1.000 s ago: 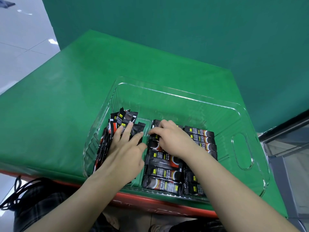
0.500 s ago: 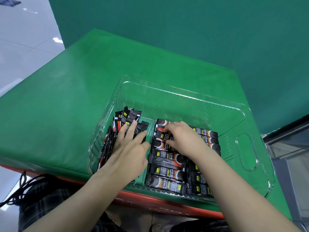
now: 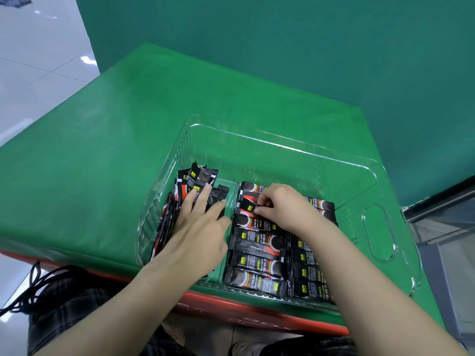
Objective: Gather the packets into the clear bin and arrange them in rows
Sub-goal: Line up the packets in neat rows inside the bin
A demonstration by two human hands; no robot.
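Inside the bin [image 3: 380,173], a packet [image 3: 248,206] is pinched by the right hand [image 3: 285,208]; a loose stack [image 3: 198,181] is pressed by the flat-fingered left hand [image 3: 203,232].

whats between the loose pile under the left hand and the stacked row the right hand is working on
In the head view, only a bare strip of the clear bin floor separates the loose pile under the left hand from the stacked row by the right hand.

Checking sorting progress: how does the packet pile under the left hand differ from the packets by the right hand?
The left pile is loose, fanned and leaning on the bin wall; the right packets lie flat in crosswise rows. The left hand presses its pile with straight fingers; the right hand pinches one packet. Same black-and-red wrappers.
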